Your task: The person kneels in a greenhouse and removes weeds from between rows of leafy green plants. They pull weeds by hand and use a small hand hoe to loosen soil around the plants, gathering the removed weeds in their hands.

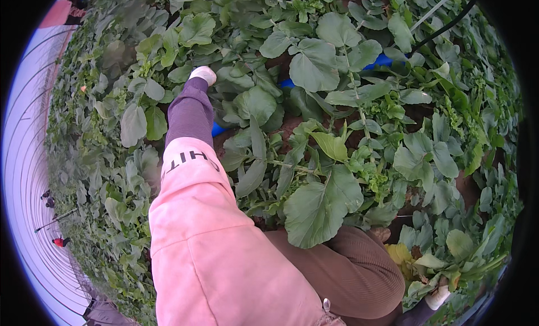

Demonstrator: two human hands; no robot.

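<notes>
My left arm, in a pink sleeve with a purple ribbed cuff, stretches forward into broad-leaved green plants. Only part of my left hand, in a white glove, shows; leaves hide its fingers, and I cannot see whether it grips anything. At the lower right, beside my bent knee, my white-gloved right hand is closed around a bunch of leaves. Some leaves in that bunch are yellowed, others green. A large lobed leaf overhangs my brown ribbed trouser leg.
Dense foliage surrounds me, with brown soil showing through gaps. Bits of something blue show beneath the leaves. A dark tube crosses the upper right. At far left stand a hooped, pale tunnel wall and a distant red-clad figure.
</notes>
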